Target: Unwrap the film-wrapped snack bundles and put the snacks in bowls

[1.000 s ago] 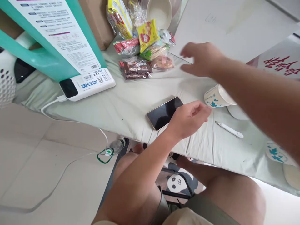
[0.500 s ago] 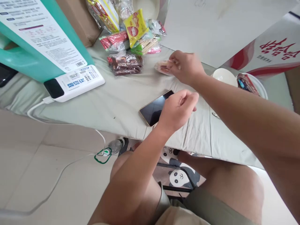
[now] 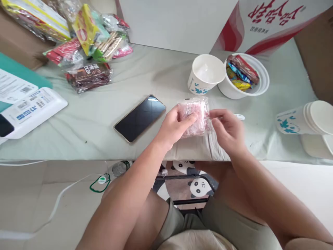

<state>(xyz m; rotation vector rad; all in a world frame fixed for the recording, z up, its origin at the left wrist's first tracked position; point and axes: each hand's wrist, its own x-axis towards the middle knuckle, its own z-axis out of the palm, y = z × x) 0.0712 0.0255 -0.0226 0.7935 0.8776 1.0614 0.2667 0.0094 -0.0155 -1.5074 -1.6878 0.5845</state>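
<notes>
My left hand grips a clear plastic packet with pinkish-white contents, its thumb lying across the top. At the packet's right edge, my right hand has thumb and forefinger closed together on the wrapper, slightly blurred. The packet is held just above the front part of the cloth-covered table. Left of it lies a dark-screened phone. A white paper cup with blue leaf prints stands just behind the packet. Beside that cup is a white tub holding several wrapped snacks.
Bagged snacks lie at the back left, near a white power bank and a teal container. Stacked paper cups lie on the right. A large white box stands behind. A cable trails on the floor.
The right hand has brought the packet from the back of the table towards me, and the left hand now grips it. The view has shifted right, showing the tub and stacked cups.
</notes>
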